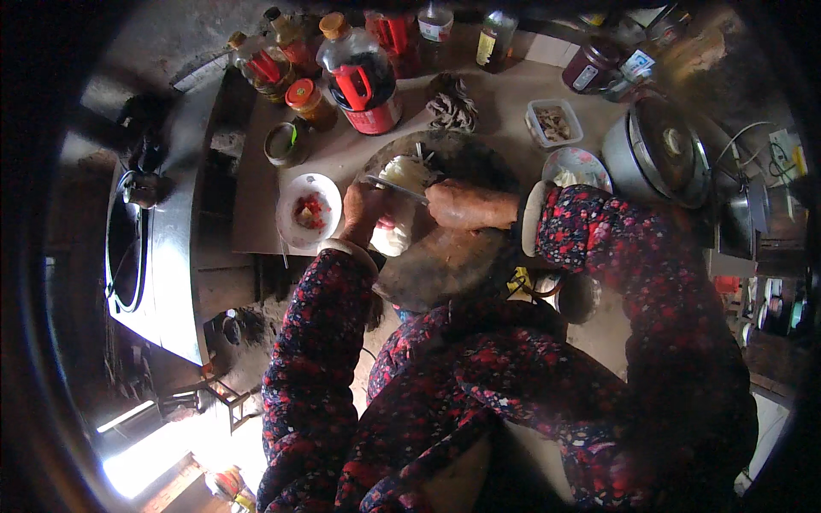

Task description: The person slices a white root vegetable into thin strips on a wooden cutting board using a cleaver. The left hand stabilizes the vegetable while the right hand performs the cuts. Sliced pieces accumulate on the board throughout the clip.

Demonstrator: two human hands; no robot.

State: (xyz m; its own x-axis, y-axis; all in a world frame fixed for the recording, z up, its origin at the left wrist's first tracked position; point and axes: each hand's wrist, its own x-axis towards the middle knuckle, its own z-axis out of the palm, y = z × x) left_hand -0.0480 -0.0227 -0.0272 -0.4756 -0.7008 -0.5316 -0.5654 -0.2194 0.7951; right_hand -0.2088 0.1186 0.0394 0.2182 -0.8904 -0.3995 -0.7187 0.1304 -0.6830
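A round, dark chopping board (pixel 442 269) lies before me with pale, whitish food (pixel 391 240) on its left part. More of the pale food, looking cut into thin pieces, is heaped farther back on the board. My right hand (pixel 471 205) is closed on a knife (pixel 401 188), whose blade points left across the pale food. My left hand (pixel 364 208) rests against the left side of the food; its fingertips are partly hidden, so their exact hold is unclear. Just left of it stands a white bowl (pixel 287 215) with chopped red pieces inside.
Behind the board are a large bottle of dark liquid (pixel 363 90), an orange-lidded jar (pixel 306 102), a grey cloth (pixel 452 106) and a plastic container of food (pixel 555 123). To the right sit a flowered bowl (pixel 577 163) and a lidded metal pot (pixel 667 151).
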